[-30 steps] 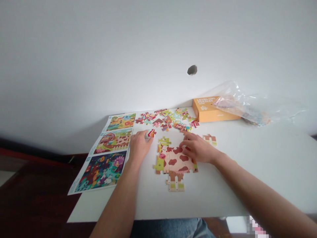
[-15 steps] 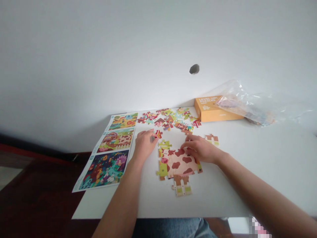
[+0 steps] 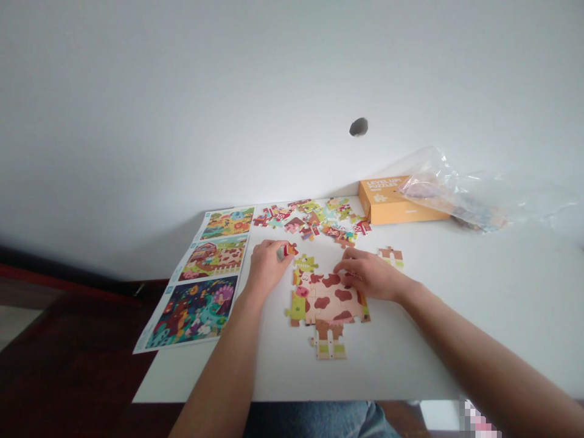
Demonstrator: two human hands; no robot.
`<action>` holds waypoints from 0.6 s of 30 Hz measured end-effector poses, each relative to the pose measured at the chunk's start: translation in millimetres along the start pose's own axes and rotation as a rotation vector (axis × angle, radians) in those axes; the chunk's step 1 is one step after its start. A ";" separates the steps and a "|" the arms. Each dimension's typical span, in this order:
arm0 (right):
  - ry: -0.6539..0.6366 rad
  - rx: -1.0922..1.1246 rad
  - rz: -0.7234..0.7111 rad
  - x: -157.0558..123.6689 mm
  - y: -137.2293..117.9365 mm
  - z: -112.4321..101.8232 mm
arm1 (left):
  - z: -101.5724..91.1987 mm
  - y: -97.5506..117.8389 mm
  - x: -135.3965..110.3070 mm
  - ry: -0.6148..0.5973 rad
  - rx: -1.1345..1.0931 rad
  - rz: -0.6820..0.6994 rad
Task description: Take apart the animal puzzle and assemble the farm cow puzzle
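Note:
My left hand (image 3: pixel 270 261) pinches a small red and orange puzzle piece (image 3: pixel 291 249) between thumb and fingers, just above the table. A partly joined cow puzzle (image 3: pixel 331 301) lies flat in front of me, showing a cream cow with brown patches. Its green pieces (image 3: pixel 298 309) run down the left side, and a leg piece (image 3: pixel 330 345) sticks out at the bottom. Bent over the upper right edge of this puzzle, my right hand (image 3: pixel 365 272) grips it with thumb and fingers, hiding that corner. A separate fence piece (image 3: pixel 393 257) lies just beyond the right hand.
Several loose puzzle pieces (image 3: pixel 314 219) are heaped at the back. A picture sheet (image 3: pixel 196 277) with three scenes overhangs the left table edge. An orange puzzle box (image 3: pixel 401 207) stands back right, partly under a clear plastic bag (image 3: pixel 474 194). Behind is a wall with a hole (image 3: pixel 358 127).
The cow puzzle has turned slightly, its lower end swinging left, under my right hand. In my left hand the small piece has tilted and shifted a little. Both arms are nearly still.

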State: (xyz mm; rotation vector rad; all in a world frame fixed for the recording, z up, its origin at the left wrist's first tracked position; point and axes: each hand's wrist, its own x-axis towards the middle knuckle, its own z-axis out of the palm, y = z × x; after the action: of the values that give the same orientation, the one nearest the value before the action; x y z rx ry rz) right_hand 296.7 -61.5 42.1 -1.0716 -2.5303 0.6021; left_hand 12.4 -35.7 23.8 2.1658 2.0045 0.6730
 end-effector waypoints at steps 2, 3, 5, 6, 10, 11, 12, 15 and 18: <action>0.035 0.006 -0.011 0.3 0.9 1.4 | -0.4 0.5 -0.3 -0.011 -0.006 -0.029; 0.071 0.009 -0.010 0.6 1.6 2.1 | -0.5 0.5 -0.5 -0.013 -0.012 -0.045; 0.181 0.011 0.016 1.5 3.3 3.2 | -0.7 0.5 -1.1 -0.016 -0.031 -0.072; 0.245 0.010 0.040 1.9 4.2 3.4 | -0.7 0.5 -1.5 -0.014 -0.043 -0.085; 0.427 0.023 0.129 2.8 6.4 2.9 | -1.3 2.2 -1.7 0.047 -0.103 -0.094; 0.445 0.026 0.139 2.9 6.0 2.7 | -1.8 3.2 -1.4 0.078 -0.131 -0.086; 0.454 0.025 0.146 2.9 5.0 2.4 | -2.5 4.6 -1.2 0.108 -0.178 -0.078; 0.453 0.022 0.168 2.7 -1.2 1.4 | -5.8 11.5 -1.3 0.131 -0.486 -0.086; 0.432 0.072 0.168 2.3 -11.2 0.7 | -9.2 23.0 -4.8 0.036 -0.798 -0.116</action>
State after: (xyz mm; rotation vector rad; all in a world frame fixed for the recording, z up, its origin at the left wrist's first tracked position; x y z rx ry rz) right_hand 288.1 -67.0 47.4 -1.2436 -2.0498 0.4416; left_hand 29.8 -45.1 39.5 1.5517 1.4718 1.2295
